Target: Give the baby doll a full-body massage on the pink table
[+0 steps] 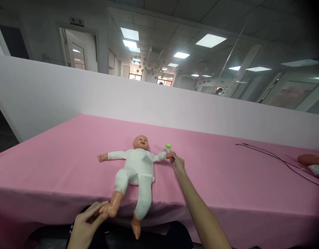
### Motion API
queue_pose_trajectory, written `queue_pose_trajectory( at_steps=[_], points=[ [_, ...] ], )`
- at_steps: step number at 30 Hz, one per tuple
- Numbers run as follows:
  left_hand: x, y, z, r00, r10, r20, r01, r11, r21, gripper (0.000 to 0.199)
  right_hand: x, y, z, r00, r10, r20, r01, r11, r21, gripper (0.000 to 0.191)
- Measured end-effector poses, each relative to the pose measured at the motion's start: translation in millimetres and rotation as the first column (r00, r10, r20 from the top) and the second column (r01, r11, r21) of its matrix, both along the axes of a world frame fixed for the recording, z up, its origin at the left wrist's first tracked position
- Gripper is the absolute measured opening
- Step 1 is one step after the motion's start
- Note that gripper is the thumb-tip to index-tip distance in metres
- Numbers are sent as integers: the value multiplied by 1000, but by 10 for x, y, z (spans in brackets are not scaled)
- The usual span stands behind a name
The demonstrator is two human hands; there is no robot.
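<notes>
A baby doll (140, 162) in a white cloth body lies face up on the pink-covered table (213, 180), its legs reaching past the front edge. My left hand (88, 221) is closed on the toes of the doll's foot at the left, between thumb and fingers. With my right hand (178, 162) I pinch the doll's hand at the right, that arm stretched out sideways. The doll's other arm lies out to the left, and its other foot hangs free over the edge. Just behind my right hand stands a small bottle (168, 147) with a green cap.
Dark thin cables (268, 154) run across the table's right side. At the far right edge lies another doll-like thing (312, 160), partly cut off. A white low wall (149, 100) with glass above it borders the table's back.
</notes>
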State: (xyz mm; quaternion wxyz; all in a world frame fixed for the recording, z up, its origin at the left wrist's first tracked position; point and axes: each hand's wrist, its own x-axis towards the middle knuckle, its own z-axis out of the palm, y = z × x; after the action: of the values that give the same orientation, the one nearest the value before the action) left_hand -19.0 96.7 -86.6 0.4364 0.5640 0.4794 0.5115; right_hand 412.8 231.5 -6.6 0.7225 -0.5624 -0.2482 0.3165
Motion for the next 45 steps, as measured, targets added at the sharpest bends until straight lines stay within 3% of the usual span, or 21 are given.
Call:
queue_pose_trajectory(
  at_steps=[3, 5, 8, 10, 12, 14, 16, 17, 19, 21, 24, 26, 28, 31, 33, 36, 38, 40, 42, 43, 45],
  points=[
    [-100, -202, -182, 998, -66, -14, 66, 998, -15, 44, 49, -10, -213, 994, -81, -80, 77, 996, -51, 39],
    [-78, -222, -163, 996, -90, -22, 90, 996, -11, 42, 21, -46, -199, 993, -79, -89, 76, 997, -30, 37],
    [70, -61, 81, 999, -36, -9, 36, 999, 39, 40, -116, -132, 56, 1000, 25, 13, -26, 995, 92, 39],
    [244, 162, 314, 1000, 17, 23, -19, 998, 64, 42, -281, -216, 264, 960, 148, 237, -179, 977, 119, 43],
    [473, 438, 525, 995, 63, 77, -68, 996, 62, 45, -495, -310, 389, 813, 298, 500, -366, 930, 42, 42],
    [723, 710, 667, 988, 68, 142, -74, 997, 38, 48, -717, -394, 391, 594, 416, 688, -517, 853, -69, 35],
    [935, 914, 728, 978, 21, 207, -26, 999, 21, 50, -882, -442, 314, 444, 440, 781, -572, 810, -131, 30],
    [1006, 974, 733, 973, 0, 232, -4, 1000, 21, 51, -922, -448, 273, 417, 430, 801, -569, 810, -139, 30],
    [1042, 995, 701, 966, -17, 257, 13, 1000, 18, 53, -900, -422, 230, 469, 405, 784, -526, 842, -121, 32],
    [923, 888, 622, 966, 8, 257, -6, 1000, -7, 56, -742, -356, 244, 615, 387, 687, -457, 885, -89, 39],
    [533, 552, 410, 977, 61, 204, -52, 997, -50, 56, -353, -231, 243, 862, 243, 445, -266, 964, -12, 49],
    [243, 278, 211, 992, 60, 114, -53, 997, -61, 54, -94, -159, 141, 957, 111, 270, -120, 993, 17, 49],
    [22, 26, 3, 999, 25, 43, -22, 997, -79, 52, 88, -105, -30, 993, 7, 116, -5, 1000, -23, 49],
    [-108, -199, -200, 999, -46, 12, 47, 993, -111, 51, 160, -70, -211, 998, -63, 13, 64, 992, -113, 47],
    [-77, -200, -190, 998, -56, 16, 58, 990, -128, 53, 86, -85, -156, 999, -37, 19, 38, 997, -60, 47],
    [90, 18, 53, 999, 13, 44, -8, 996, -93, 54, -151, -169, 158, 983, 82, 165, -99, 991, 91, 48],
    [276, 267, 300, 993, 63, 101, -59, 997, -43, 54, -371, -252, 367, 906, 188, 379, -237, 968, 85, 46],
    [513, 544, 538, 978, 81, 192, -78, 997, -23, 55, -615, -334, 452, 714, 322, 622, -398, 917, -18, 38],
    [764, 799, 715, 966, 33, 255, -30, 999, -16, 53, -841, -395, 398, 481, 386, 787, -487, 865, -126, 31],
    [876, 904, 774, 963, -9, 270, 9, 1000, 0, 51, -928, -412, 340, 402, 379, 834, -492, 857, -152, 31],
    [1030, 1040, 837, 956, -68, 286, 62, 998, 32, 50, -1016, -409, 231, 346, 346, 872, -474, 867, -155, 31]
  ],
)
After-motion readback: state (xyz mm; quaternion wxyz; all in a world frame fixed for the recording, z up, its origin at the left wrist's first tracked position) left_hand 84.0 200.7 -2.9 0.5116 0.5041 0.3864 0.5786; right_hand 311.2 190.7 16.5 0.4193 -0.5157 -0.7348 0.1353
